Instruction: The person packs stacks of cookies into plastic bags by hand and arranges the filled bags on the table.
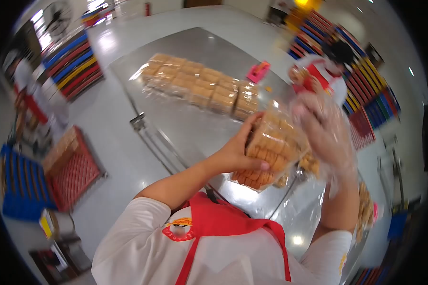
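My left hand [242, 149] is wrapped around a clear plastic bag of bread slices [273, 147], thumb across its front, and holds it tilted above the metal table. My right hand [321, 130], in a loose clear plastic glove, is raised at the bag's upper right side. Motion blurs its fingers, so whether they grip the bag's plastic I cannot tell. Beyond my left hand, a row of several bagged bread packs [199, 85] lies on the table. A pink object [258, 71] sits past the row's right end.
The metal table [199, 45] spans the middle. Loose bread pieces [309, 165] lie behind the bag, with more bread [364, 209] at the right edge. A co-worker [325, 71] stands across the table, another person [31, 90] at far left. Stacked crates [73, 64] and a red crate [76, 173] stand left.
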Tool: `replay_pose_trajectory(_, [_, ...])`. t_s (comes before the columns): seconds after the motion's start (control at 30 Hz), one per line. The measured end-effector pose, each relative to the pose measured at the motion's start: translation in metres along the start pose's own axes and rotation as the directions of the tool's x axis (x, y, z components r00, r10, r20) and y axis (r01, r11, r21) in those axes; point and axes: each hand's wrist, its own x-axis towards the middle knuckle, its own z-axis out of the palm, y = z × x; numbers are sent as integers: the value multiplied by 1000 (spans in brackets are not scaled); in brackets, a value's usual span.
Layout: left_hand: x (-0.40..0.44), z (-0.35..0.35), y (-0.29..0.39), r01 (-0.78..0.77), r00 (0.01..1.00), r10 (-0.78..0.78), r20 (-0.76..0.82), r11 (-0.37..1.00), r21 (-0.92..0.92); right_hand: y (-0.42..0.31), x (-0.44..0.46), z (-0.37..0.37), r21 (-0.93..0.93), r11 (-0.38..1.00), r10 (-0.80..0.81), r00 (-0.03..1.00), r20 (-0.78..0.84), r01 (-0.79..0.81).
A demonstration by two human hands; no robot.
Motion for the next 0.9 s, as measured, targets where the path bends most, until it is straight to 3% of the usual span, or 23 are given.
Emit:
replay_pose_trajectory(0.07, [-8, -12, 0, -80, 997, 78, 18, 990, 113, -12, -2, 8, 33, 997, -73, 997, 26, 72])
replay_pose_trajectory(0.17, [-35, -22, 7, 35, 998, -32, 48, 997, -68, -32, 4, 20, 28, 997, -76, 992, 97, 73])
replay_pose_trajectory(0.27, [-66, -43, 11, 167, 983, -164, 80, 986, -24, -43, 26, 34, 79, 997, -48, 956, 290, 26])
replay_pose_trajectory(0.3, [-77, -53, 9, 232, 972, -232, -27, 953, 193, -45, 37, 44, 14, 1000, -30, 949, 314, 26])
replay_pose_trajectory(0.37, [-95, -77, 5, 378, 925, -280, -256, 739, 558, -48, 59, 66, -125, 992, 26, 932, 361, 20])
replay_pose_trajectory(0.47, [-110, -120, 30, 654, 756, -595, -273, 685, 321, -46, 89, 110, 16, 981, -194, 954, 229, 195])
replay_pose_trajectory(0.5, [-119, -151, 28, 649, 759, -651, -23, 758, -62, -56, 100, 120, 34, 946, -320, 907, 273, 324])
replay_pose_trajectory(0.53, [-121, -180, 32, 625, 773, -594, 225, 647, -438, -73, 108, 134, 53, 894, -437, 842, 318, 444])
replay_pose_trajectory(0.63, [-116, -219, 73, 351, 837, -538, -99, 667, -657, -117, 129, 179, 165, 695, -697, 601, 391, 699])
replay_pose_trajectory(0.7, [-107, -251, 97, 142, 814, -532, -235, 574, -807, -137, 137, 219, 210, 601, -773, 493, 400, 771])
replay_pose_trajectory(0.77, [-108, -299, 100, 81, 770, -568, -292, 541, -837, -148, 143, 262, 222, 540, -806, 422, 415, 812])
replay_pose_trajectory(0.83, [-101, -333, 109, 37, 745, -556, -368, 586, -810, -154, 151, 295, 192, 527, -808, 419, 413, 828])
replay_pose_trajectory(0.9, [-84, -355, 125, 5, 749, -478, -458, 696, -718, -159, 164, 305, 119, 555, -808, 500, 311, 823])
